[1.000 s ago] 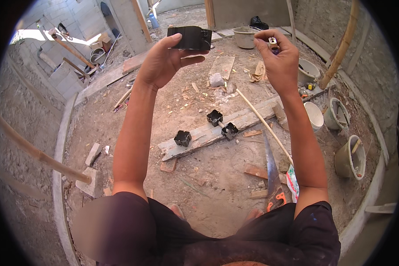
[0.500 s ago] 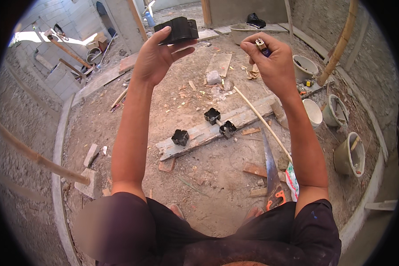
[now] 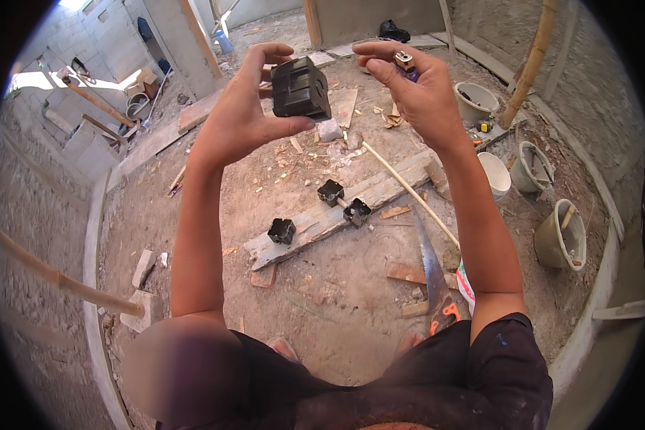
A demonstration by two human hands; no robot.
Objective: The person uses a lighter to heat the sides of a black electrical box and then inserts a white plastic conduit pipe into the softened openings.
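My left hand (image 3: 229,122) grips a black plastic electrical box (image 3: 299,89) at upper centre, thumb below it and fingers behind and above. To its right, my raised right hand (image 3: 431,93) is closed round a small purple lighter (image 3: 406,63) with its metal top showing. The lighter and the box are apart, and no flame is visible. On the ground below, an open black box (image 3: 281,231) sits at the left end of a rough grey plank (image 3: 264,255). Two more boxes, a farther one (image 3: 330,192) and a nearer one (image 3: 357,212), have a pale stick between them.
A long pale rod (image 3: 401,182) crosses the plank. By my right leg lies a handsaw (image 3: 433,269) with an orange handle. Several buckets, among them a grey one (image 3: 557,236), stand along the right wall. A bamboo pole (image 3: 72,281) leans at left. Rubble litters the ground.
My left hand has turned the black box and lowered it slightly, with the fingers now above and the thumb beneath. My right hand, still holding the lighter, has shifted a little left. The view has moved slightly.
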